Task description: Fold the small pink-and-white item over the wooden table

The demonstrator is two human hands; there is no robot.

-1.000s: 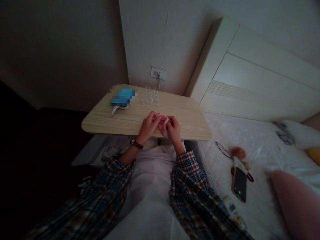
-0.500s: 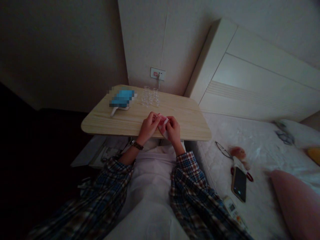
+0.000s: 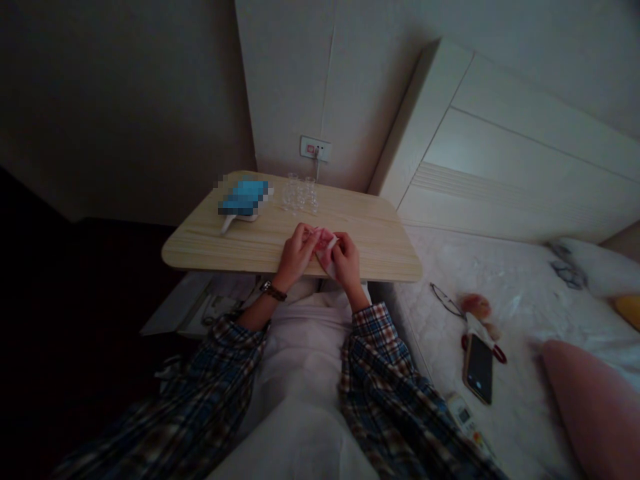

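Above the front edge of a small wooden table, both hands are closed on a small pink and white piece, soft-looking like cloth or a thin bag. My left hand pinches its left side between thumb and fingers. On the other side my right hand grips its right edge, fingers curled. The lower part of the piece hangs beside my right palm. Its exact kind is too dim and small to tell. Several clear little glass-like vessels stand beyond the hands.
A tablet-like device with a blurred blue screen rests at the table's left. Behind is a wall socket with a plugged cord. The bed at right bears glasses, a phone, a remote and a pink pillow.
Both hands keep their hold with only tiny finger shifts. Slightly more of the pink inside shows between them. Everything else stays in place.
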